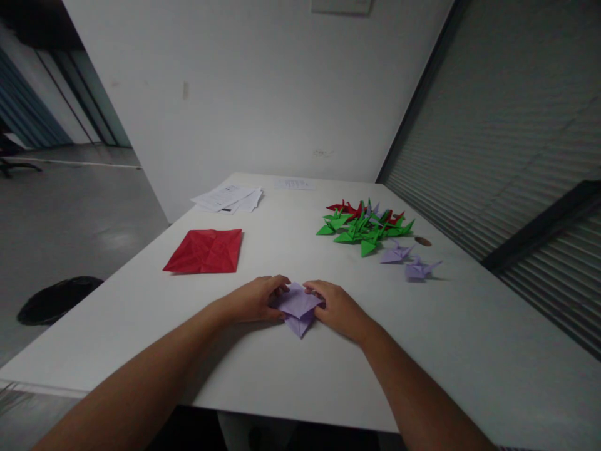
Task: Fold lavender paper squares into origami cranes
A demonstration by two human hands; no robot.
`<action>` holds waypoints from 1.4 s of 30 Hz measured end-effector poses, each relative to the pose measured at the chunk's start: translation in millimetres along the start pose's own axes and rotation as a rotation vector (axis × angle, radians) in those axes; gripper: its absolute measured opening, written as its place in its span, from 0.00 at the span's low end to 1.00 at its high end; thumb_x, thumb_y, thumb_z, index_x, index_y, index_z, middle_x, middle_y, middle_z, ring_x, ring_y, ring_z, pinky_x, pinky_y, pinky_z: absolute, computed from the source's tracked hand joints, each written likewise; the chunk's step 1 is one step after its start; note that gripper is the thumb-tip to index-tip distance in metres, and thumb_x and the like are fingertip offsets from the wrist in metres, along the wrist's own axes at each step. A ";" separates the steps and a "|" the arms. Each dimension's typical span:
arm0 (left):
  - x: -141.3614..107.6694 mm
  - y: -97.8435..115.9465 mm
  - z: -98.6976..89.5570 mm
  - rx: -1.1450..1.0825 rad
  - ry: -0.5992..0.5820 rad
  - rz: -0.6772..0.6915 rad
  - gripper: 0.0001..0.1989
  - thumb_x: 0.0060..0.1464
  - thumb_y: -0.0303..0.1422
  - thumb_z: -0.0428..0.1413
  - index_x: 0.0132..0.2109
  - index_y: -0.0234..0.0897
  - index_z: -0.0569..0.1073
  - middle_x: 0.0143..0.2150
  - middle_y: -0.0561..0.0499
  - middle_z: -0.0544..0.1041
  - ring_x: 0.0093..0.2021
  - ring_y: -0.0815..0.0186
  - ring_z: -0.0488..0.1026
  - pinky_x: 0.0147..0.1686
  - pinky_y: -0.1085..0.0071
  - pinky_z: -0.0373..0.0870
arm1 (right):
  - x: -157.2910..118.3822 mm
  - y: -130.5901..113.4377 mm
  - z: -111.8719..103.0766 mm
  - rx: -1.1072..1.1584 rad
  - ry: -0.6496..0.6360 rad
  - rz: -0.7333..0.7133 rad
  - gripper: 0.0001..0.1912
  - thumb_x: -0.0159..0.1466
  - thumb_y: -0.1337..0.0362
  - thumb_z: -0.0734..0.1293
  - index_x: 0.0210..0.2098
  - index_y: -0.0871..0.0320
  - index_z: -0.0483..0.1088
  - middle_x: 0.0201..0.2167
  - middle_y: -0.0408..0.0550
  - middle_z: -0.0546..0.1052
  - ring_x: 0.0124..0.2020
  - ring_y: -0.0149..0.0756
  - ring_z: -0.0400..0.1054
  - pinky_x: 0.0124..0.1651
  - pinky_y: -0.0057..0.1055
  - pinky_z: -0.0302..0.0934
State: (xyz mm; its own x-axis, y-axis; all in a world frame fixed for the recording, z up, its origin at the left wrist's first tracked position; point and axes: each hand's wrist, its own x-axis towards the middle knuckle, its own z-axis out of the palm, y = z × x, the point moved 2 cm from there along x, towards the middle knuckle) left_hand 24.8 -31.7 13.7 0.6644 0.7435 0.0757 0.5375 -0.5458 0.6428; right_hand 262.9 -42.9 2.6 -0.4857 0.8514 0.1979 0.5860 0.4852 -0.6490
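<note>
Between my two hands is a partly folded sheet of purple origami paper (298, 302), near the front middle of the white table (263, 369). Its lower end comes to a point toward me, and an upper flap is lifted off the layer beneath. My left hand (258, 299) pinches the paper's left edge between thumb and curled fingers. On the opposite edge, my right hand (339, 310) grips with its thumb below and fingers above. Some fingertips are hidden behind the paper.
Red creased paper (206, 252) lies to the left, with printed sheets (230, 198) behind it. Green paper cranes (359, 228) are heaped with red ones at the right; two purple cranes (419, 269) sit nearer. A black bin (59, 299) stands on the floor. Window blinds (507, 144) border the right side.
</note>
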 end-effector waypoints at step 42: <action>25.4 4.1 22.9 0.093 0.262 -0.255 0.20 0.51 0.28 0.59 0.52 0.39 0.74 0.35 0.51 0.82 0.32 0.63 0.76 0.31 0.72 0.63 | 16.7 -2.4 9.9 -0.242 0.088 0.231 0.09 0.60 0.70 0.73 0.40 0.55 0.76 0.36 0.48 0.83 0.36 0.38 0.75 0.39 0.30 0.62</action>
State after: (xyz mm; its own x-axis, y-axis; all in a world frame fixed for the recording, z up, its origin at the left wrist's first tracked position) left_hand 55.7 -23.9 0.8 0.3543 0.9271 0.1222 0.7211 -0.3541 0.5954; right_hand 246.9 -31.8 0.2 -0.2711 0.9529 0.1357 0.8156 0.3023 -0.4933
